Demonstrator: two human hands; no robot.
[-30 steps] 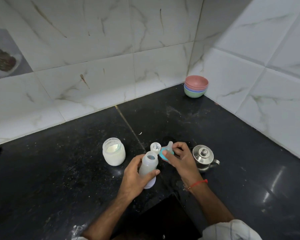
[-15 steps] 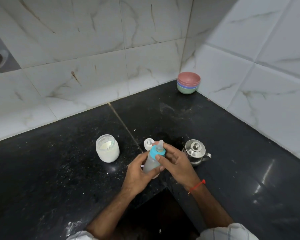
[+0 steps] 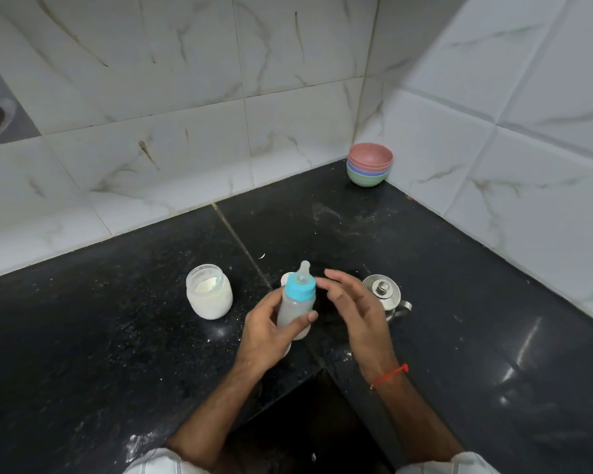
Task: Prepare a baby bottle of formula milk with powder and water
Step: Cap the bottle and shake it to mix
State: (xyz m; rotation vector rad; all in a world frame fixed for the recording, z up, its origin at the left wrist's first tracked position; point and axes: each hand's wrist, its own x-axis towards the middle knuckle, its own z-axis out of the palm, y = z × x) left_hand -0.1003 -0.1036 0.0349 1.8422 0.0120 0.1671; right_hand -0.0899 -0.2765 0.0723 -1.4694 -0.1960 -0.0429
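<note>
My left hand (image 3: 266,331) grips the baby bottle (image 3: 295,307) round its cloudy body and holds it upright just above the black counter (image 3: 117,336). A blue ring with a clear teat (image 3: 301,281) sits on the bottle's neck. My right hand (image 3: 358,307) hovers just right of the bottle, fingers spread and relaxed, touching nothing. An open glass jar of white powder (image 3: 209,291) stands to the left. A small steel lidded pot (image 3: 384,295) stands to the right, partly behind my right hand. A white cap (image 3: 285,278) peeks out behind the bottle.
Stacked coloured bowls (image 3: 369,164) sit in the far corner where the tiled walls meet. White powder specks lie scattered on the counter. The counter's front edge has a notch (image 3: 308,405) between my forearms.
My right hand brought the blue ring with teat onto the bottle, then let go and drew back to the right. My left hand kept hold of the bottle.
</note>
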